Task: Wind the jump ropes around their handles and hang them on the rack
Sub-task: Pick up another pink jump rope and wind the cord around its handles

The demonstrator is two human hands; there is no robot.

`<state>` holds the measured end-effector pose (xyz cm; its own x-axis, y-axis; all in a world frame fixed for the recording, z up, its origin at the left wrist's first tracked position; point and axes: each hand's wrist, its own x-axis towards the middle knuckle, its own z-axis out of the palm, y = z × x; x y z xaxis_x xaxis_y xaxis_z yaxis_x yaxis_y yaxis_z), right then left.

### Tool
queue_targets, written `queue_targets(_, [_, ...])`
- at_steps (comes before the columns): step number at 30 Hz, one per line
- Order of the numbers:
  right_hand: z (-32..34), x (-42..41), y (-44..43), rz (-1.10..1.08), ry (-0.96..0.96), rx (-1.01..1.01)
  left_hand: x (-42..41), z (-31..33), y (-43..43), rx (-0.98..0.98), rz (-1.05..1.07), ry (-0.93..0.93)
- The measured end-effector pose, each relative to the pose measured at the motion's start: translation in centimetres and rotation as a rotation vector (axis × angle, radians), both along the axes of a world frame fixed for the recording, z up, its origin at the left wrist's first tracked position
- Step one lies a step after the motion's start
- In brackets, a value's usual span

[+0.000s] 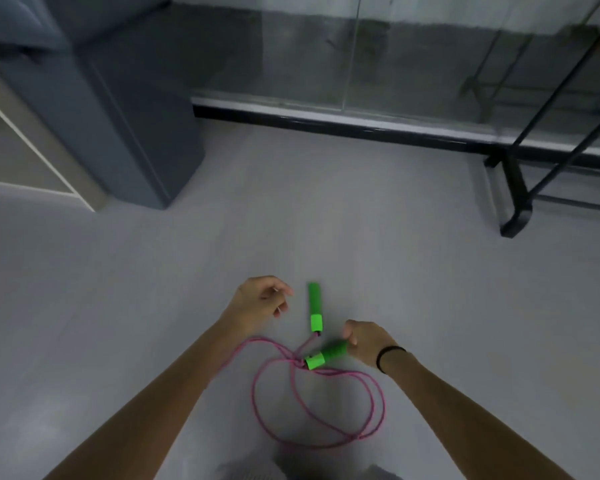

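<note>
R hand [365, 342] on handle [327, 355], cap-end left

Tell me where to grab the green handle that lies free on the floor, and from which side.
Grip the far handle across its plain shaft, at the far half, clear of the collar where the pink rope leaves. It lies flat on the floor, pointing away, so come down from the left, where the left hand hovers close beside it. The right hand grips the near handle.

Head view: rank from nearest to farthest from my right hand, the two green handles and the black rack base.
1. Slanted green handle, at the right hand.
2. Upright green handle, ahead, leftward.
3. Black rack base, far right.
</note>
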<state>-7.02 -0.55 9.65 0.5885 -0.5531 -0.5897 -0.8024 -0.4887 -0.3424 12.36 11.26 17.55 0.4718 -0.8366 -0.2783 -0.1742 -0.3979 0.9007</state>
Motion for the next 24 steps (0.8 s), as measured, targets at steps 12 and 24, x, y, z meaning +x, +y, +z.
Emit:
queue_targets(12, [-24.3, 1.4, -0.9, 0.474, 0.114, -0.362, 1.3, -18.4, 0.5, -0.047, -0.02, 0.003])
queue_targets(24, [-23.2, 9.7, -9.0, 0.824, 0.215, -0.638, 3.0, -17.4, -1.2, -0.015, 0.028, 0.021])
